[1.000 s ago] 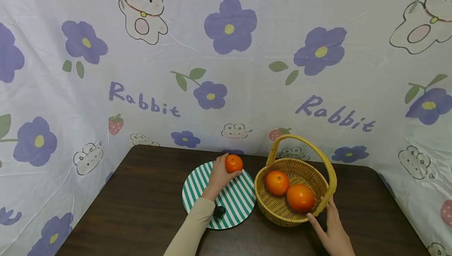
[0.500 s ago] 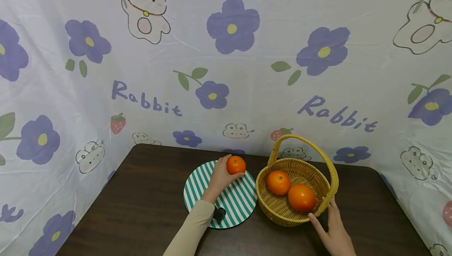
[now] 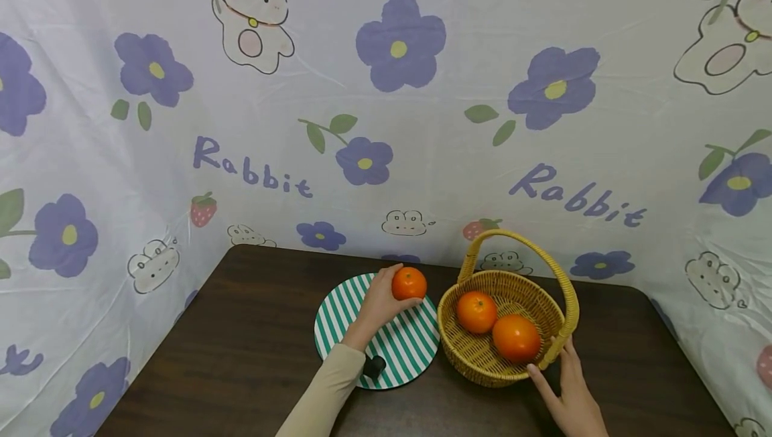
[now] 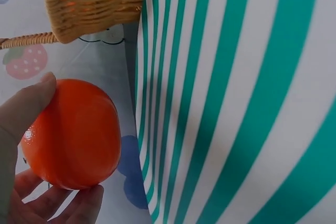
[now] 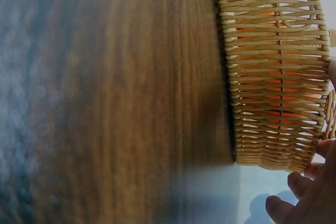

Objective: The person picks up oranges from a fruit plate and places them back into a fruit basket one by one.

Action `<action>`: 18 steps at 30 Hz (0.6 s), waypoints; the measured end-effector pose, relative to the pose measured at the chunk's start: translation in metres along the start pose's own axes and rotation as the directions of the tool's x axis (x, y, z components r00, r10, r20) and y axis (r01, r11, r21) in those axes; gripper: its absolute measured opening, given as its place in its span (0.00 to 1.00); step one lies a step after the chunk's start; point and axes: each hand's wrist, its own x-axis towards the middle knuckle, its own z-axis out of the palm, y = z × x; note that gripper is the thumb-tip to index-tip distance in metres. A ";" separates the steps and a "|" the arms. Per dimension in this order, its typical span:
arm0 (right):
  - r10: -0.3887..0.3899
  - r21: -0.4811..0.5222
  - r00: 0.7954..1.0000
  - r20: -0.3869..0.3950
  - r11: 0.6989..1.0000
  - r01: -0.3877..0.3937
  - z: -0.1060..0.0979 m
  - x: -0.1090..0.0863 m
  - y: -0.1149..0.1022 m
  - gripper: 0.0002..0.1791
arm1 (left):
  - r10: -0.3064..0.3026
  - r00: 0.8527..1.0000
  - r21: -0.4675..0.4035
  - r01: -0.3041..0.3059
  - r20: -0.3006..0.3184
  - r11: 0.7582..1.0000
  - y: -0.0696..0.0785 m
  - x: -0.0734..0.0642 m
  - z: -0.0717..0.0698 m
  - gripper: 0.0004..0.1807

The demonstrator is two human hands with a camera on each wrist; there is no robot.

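In the head view, my left hand [image 3: 381, 303] holds an orange [image 3: 409, 283] between thumb and fingers over the far right part of a round green-and-white striped board [image 3: 398, 350]. The left wrist view shows a gap between this orange [image 4: 73, 135] and the board's striped surface [image 4: 210, 98]. To the right stands a yellow wicker basket [image 3: 458, 356] with a tall handle and two more oranges [image 3: 476, 312] inside. My right hand [image 3: 571, 393] holds the basket at the foot of its handle, thumb at the rim and fingers along the outside. Some right fingertips [image 5: 299, 184] are spread beyond the woven wall.
Board and basket stand on a dark wooden table [image 3: 241, 336]. Behind and beside it hangs a white cloth [image 3: 446, 129] printed with flowers and rabbits. A small black device [image 3: 374, 366] sits at the left wrist, low over the board.
My left hand has moved slightly right with the orange, toward the basket. The right hand and basket keep their places; the head view has shifted a little.
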 end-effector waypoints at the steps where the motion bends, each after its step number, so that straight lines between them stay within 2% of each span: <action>1: 0.000 0.000 1.000 -0.002 1.000 0.000 0.000 0.000 0.000 0.50 | 0.003 1.000 -0.004 -0.003 0.003 1.000 0.001 0.000 0.000 0.45; 6: -0.003 -0.003 1.000 -0.008 1.000 0.003 0.000 0.000 0.000 0.50 | 0.016 1.000 -0.016 -0.016 0.020 1.000 0.007 -0.003 -0.002 0.45; 13: 0.001 0.000 1.000 -0.004 1.000 -0.001 0.000 0.000 -0.001 0.50 | 0.031 0.998 0.015 -0.031 0.051 0.999 0.013 -0.005 -0.003 0.46; 18: 0.012 -0.005 1.000 0.004 1.000 -0.012 0.000 0.001 0.000 0.51 | 0.064 0.996 0.021 -0.066 0.058 0.998 0.018 -0.008 -0.007 0.45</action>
